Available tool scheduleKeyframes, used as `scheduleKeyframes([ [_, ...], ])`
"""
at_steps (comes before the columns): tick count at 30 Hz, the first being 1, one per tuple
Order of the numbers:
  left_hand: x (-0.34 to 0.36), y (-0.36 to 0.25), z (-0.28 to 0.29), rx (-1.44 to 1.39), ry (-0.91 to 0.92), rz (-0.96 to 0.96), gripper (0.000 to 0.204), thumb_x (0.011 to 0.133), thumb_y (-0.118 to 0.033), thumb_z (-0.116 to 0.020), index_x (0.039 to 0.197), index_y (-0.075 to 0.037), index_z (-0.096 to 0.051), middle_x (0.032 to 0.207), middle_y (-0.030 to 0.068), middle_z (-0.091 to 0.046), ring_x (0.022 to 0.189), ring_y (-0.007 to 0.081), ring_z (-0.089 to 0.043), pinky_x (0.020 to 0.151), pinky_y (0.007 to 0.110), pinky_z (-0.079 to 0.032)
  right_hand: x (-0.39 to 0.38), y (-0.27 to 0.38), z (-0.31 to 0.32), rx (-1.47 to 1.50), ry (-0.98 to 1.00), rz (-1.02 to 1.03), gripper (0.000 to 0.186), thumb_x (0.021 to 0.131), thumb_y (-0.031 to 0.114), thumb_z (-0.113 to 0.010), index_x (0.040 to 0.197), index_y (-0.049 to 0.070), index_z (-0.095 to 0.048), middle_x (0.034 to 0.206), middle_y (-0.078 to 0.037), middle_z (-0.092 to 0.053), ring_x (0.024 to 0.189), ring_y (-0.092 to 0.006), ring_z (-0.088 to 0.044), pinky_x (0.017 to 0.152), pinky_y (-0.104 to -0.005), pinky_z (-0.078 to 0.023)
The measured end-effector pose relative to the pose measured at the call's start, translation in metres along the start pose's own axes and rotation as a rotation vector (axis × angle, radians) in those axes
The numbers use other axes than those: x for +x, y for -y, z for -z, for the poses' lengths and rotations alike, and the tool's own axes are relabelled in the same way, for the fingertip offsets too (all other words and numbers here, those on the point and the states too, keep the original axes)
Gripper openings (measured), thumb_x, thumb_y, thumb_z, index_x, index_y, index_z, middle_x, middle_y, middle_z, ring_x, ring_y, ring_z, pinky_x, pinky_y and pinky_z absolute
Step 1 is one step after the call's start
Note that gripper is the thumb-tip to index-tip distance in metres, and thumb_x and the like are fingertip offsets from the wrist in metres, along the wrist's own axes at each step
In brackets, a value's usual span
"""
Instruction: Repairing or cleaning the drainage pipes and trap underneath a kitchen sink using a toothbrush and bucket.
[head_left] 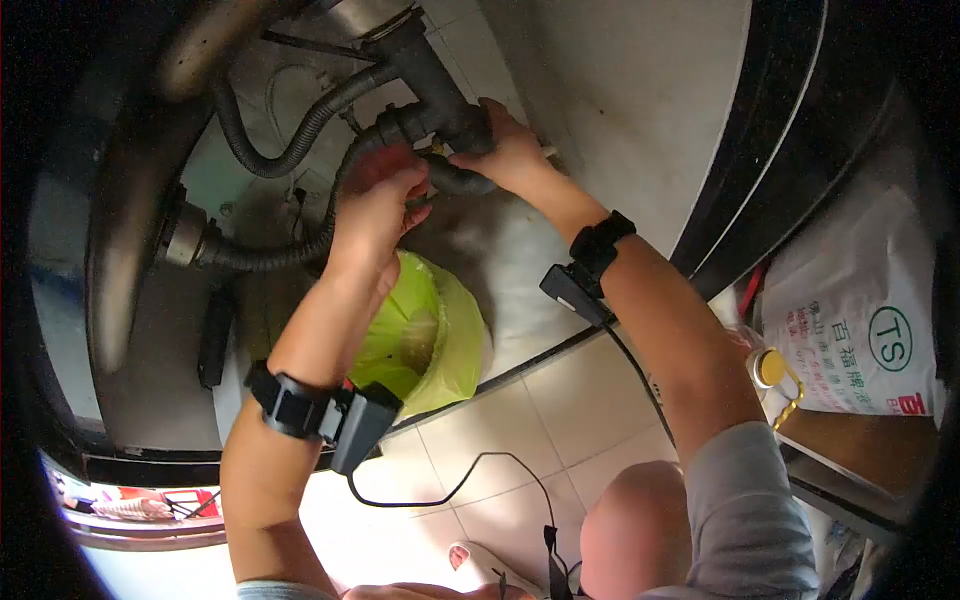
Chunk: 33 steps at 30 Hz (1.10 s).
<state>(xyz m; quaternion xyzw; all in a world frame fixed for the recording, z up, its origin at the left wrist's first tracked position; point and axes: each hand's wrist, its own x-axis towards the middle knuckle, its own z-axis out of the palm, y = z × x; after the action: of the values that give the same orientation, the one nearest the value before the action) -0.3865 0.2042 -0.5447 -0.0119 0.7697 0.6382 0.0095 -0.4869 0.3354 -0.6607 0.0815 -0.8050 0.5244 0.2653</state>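
One black drain pipe (432,88) hangs beneath a metal drain cup (372,16). The right hand (515,152) has its fingers clamped around the pipe's lower end, seemingly to steady it. Just left of the pipe, the left hand (375,205) is blurred; I cannot tell whether its fingers grip anything. Two ribbed hoses (302,140) lead leftward off the pipe; one yellow-green-lined bin (456,340) stands below, well placed for drips.

Place: probably a home kitchen, at an open sink cabinet (625,100)
Plumbing: black drain pipe (432,82), ribbed hose (268,260) (joined to a metal drain fitting (187,236))
Bin: lime-green liner (458,345)
Floor: pale tiles (490,425), a slipper (488,568)
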Motion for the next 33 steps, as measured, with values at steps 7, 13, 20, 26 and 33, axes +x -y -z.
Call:
scheduleKeyframes([
  [7, 0.049, 0.045, -0.021, 0.192, 0.005, 0.111, 0.026, 0.077, -0.02, -0.055, 0.101, -0.012, -0.049, 0.09, 0.0025, -0.05, 0.078, 0.0091, -0.046, 0.063, 0.024, -0.039, 0.008, 0.001, 0.014, 0.174, 0.133, 0.031, 0.066, 0.06, 0.015, -0.071, 0.115, 0.0, -0.039, 0.102, -0.014, -0.054, 0.093, -0.0233, -0.054, 0.08, -0.0314, -0.042],
  [13, 0.09, 0.079, -0.051, 0.035, -0.089, -0.153, 0.047, 0.071, -0.03, -0.061, 0.105, -0.001, -0.046, 0.095, 0.007, -0.053, 0.081, 0.0176, -0.05, 0.07, 0.028, -0.04, -0.003, -0.022, -0.011, 0.444, 0.106, 0.015, 0.054, 0.069, 0.001, -0.057, 0.12, 0.002, -0.038, 0.111, -0.012, -0.05, 0.1, -0.0189, -0.049, 0.083, -0.028, -0.04],
  [20, 0.106, 0.061, -0.108, 0.289, -0.71, 0.057, 0.077, 0.053, -0.045, -0.071, 0.106, 0.002, -0.039, 0.105, 0.0168, -0.051, 0.098, 0.0295, -0.05, 0.083, 0.037, -0.039, -0.034, -0.027, -0.014, 0.763, -0.133, -0.313, 0.046, 0.074, 0.001, -0.047, 0.119, 0.006, -0.041, 0.112, -0.016, -0.05, 0.1, -0.0271, -0.049, 0.085, -0.0322, -0.037],
  [26, 0.104, 0.056, -0.118, 0.518, -0.916, 0.243, 0.089, 0.049, -0.051, -0.073, 0.111, -0.001, -0.034, 0.105, 0.0124, -0.05, 0.1, 0.0265, -0.048, 0.08, 0.041, -0.038, -0.065, -0.03, 0.005, 0.648, -0.251, -0.434, 0.042, 0.076, 0.003, -0.047, 0.117, 0.004, -0.043, 0.11, -0.013, -0.051, 0.095, -0.0215, -0.05, 0.083, -0.0313, -0.038],
  [33, 0.141, 0.093, -0.124, 0.57, -1.18, 0.081, 0.091, 0.047, -0.052, -0.073, 0.113, -0.002, -0.033, 0.107, 0.0088, -0.047, 0.096, 0.0233, -0.05, 0.078, 0.042, -0.036, -0.091, -0.086, -0.017, 0.991, -0.258, -0.524, 0.038, 0.077, 0.01, -0.05, 0.113, -0.001, -0.044, 0.108, -0.013, -0.051, 0.092, -0.0173, -0.05, 0.08, -0.0292, -0.04],
])
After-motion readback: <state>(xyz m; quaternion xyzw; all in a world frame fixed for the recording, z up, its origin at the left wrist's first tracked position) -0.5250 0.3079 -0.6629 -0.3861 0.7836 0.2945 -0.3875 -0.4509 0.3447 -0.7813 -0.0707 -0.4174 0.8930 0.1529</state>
